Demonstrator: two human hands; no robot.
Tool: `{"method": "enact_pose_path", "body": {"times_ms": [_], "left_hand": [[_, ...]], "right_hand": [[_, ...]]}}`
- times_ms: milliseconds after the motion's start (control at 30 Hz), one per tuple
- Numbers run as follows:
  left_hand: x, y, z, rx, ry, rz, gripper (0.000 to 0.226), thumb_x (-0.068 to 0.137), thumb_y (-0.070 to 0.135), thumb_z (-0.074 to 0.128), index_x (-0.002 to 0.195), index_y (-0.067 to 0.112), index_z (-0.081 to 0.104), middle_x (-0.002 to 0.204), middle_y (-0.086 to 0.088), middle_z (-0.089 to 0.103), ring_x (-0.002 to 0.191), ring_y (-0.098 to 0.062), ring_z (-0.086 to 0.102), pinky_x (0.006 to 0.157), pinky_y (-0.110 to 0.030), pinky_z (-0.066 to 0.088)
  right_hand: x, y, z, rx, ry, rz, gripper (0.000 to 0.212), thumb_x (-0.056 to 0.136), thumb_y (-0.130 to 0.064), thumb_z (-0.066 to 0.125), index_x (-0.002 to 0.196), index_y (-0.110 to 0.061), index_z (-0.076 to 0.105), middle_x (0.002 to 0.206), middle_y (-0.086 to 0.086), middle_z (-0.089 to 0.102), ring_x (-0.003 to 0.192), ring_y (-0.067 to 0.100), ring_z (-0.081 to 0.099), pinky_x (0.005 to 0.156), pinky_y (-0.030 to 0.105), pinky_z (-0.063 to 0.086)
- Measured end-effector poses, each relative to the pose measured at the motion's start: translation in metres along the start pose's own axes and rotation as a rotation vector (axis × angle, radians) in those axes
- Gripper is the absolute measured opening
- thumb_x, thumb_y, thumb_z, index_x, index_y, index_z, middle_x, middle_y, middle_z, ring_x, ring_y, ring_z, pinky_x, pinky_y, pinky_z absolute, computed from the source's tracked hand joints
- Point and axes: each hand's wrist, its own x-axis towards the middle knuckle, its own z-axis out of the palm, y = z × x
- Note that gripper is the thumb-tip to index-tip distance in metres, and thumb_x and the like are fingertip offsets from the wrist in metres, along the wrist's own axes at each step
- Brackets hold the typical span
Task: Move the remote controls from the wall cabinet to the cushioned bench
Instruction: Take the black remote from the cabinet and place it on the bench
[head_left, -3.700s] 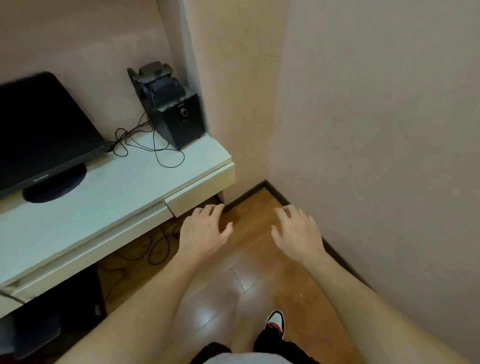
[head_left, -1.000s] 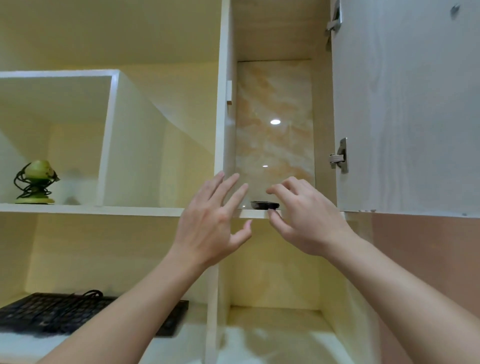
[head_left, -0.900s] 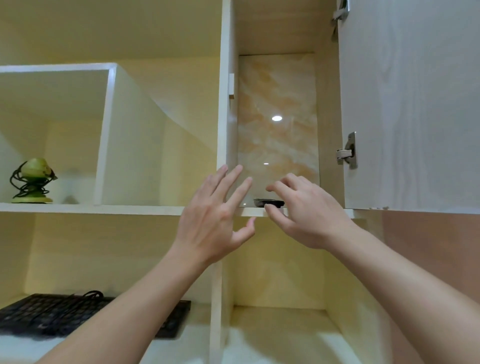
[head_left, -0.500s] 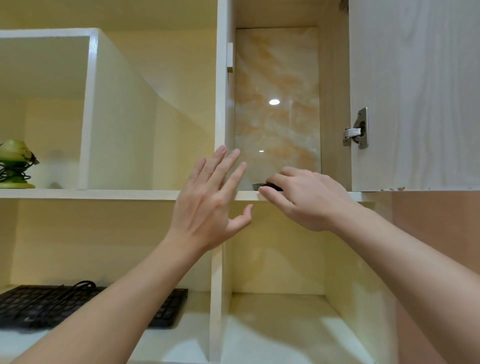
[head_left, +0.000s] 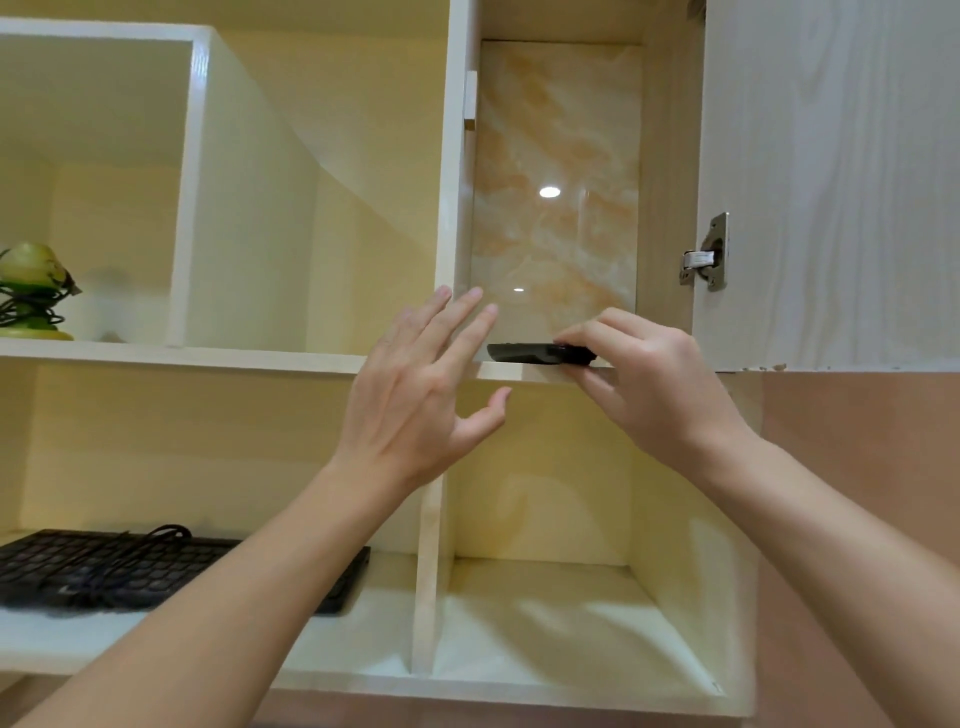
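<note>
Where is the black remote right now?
The remote sits on the front edge of the upper shelf, right of centre in the head view, pinched by the right hand; the open left hand hovers just left of it.

L hand (head_left: 415, 400) & R hand (head_left: 657, 387), forearms (head_left: 249, 587) bare

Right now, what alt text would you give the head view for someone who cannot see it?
The right hand pinches a slim black remote control at the front edge of a pale wooden cabinet shelf, beside the open white cabinet door. The left hand hovers open left of it, fingers spread; a black keyboard lies on the lower shelf.
</note>
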Motion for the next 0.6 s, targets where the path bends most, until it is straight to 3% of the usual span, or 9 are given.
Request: {"method": "enact_pose_path", "body": {"times_ms": [133,200,300,367,467,600], "left_hand": [[-0.016,0.024,-0.022,-0.245,0.022,-0.195,0.060,0.089,0.051,0.054,0.138,0.019,0.059,0.142,0.006,0.057,0.133,-0.011,0.050,0.109,-0.023,0.036],[-0.025,0.043,-0.034,-0.535,0.002,-0.376,0.049,0.087,0.053,0.057,0.126,0.026,0.067,0.127,0.018,0.066,0.117,0.000,0.058,0.099,-0.015,0.043],[-0.029,0.078,-0.052,-1.173,-0.114,-0.830,0.026,0.092,0.045,0.065,0.103,0.025,0.076,0.104,0.007,0.078,0.096,-0.015,0.072,0.079,-0.033,0.061],[-0.030,0.096,-0.059,-1.408,-0.209,-1.021,0.029,0.093,0.043,0.062,0.100,0.019,0.076,0.104,-0.002,0.078,0.096,-0.024,0.074,0.077,-0.037,0.063],[-0.035,0.115,-0.064,-1.602,-0.238,-1.138,0.034,0.095,0.043,0.059,0.101,0.014,0.075,0.101,-0.006,0.079,0.092,-0.024,0.076,0.079,-0.038,0.061],[-0.059,0.132,-0.062,-1.631,-0.263,-1.221,0.030,0.097,0.034,0.060,0.105,0.007,0.071,0.089,-0.007,0.079,0.080,-0.020,0.076,0.067,-0.031,0.061]], "right_hand": [[-0.018,-0.011,-0.011,-0.043,0.222,-0.027,0.014,0.092,-0.012,0.067,0.104,-0.006,0.073,0.091,0.007,0.071,0.076,0.029,0.067,0.061,0.043,0.056],[-0.033,-0.019,-0.018,-0.062,0.327,-0.053,0.013,0.092,-0.006,0.068,0.103,-0.001,0.074,0.092,0.010,0.072,0.077,0.031,0.068,0.065,0.044,0.056],[-0.062,-0.035,-0.029,-0.048,0.422,-0.081,0.013,0.088,0.002,0.070,0.101,0.003,0.075,0.095,0.014,0.073,0.083,0.032,0.070,0.073,0.041,0.057],[-0.083,-0.049,-0.034,-0.012,0.425,-0.078,0.014,0.086,0.005,0.071,0.100,0.005,0.074,0.097,0.016,0.072,0.086,0.031,0.070,0.080,0.038,0.057],[-0.113,-0.071,-0.040,0.049,0.361,-0.075,0.015,0.083,0.008,0.073,0.098,0.007,0.074,0.097,0.019,0.071,0.088,0.035,0.069,0.082,0.040,0.056],[-0.149,-0.091,-0.042,0.102,0.230,-0.082,0.014,0.080,0.005,0.077,0.094,0.006,0.076,0.096,0.021,0.071,0.089,0.036,0.068,0.080,0.040,0.056]]}}
